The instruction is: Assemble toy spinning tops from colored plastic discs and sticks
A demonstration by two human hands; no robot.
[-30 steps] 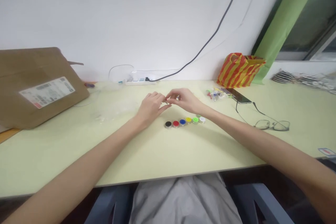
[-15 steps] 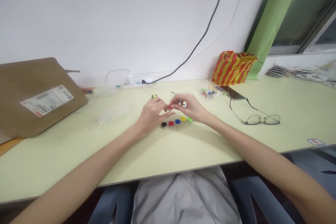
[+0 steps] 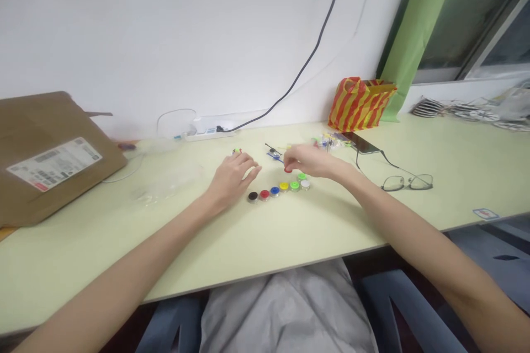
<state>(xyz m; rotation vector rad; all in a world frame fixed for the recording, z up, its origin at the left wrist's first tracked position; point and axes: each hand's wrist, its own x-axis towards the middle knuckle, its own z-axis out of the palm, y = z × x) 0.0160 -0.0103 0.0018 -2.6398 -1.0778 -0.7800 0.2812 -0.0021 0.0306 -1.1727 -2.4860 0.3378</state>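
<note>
My right hand (image 3: 308,160) has its fingertips pinched on a small red round piece (image 3: 287,170), low over the table behind a row of little pieces. Black (image 3: 253,197), red (image 3: 264,194), blue (image 3: 275,191), yellow (image 3: 284,186), green (image 3: 294,186) and white (image 3: 305,183) tops make up that row, each on a clear base. A second green round piece (image 3: 302,176) sits just behind it. Left of the row, my left hand (image 3: 234,176) hovers at the tabletop with fingers apart, holding nothing. Small coloured bits (image 3: 237,151) show just beyond its knuckles.
Thin black and blue sticks (image 3: 273,153) lie behind the row. Farther right are a pile of small colourful parts (image 3: 331,141), a phone (image 3: 361,143), eyeglasses (image 3: 408,182) and a striped bag (image 3: 362,105). Clear plastic (image 3: 161,185) and a cardboard parcel (image 3: 58,154) occupy the left.
My hands have come apart. The right one has moved right with the red piece, uncovering the sticks and the white and green pieces. My left hand's pinch has opened.
</note>
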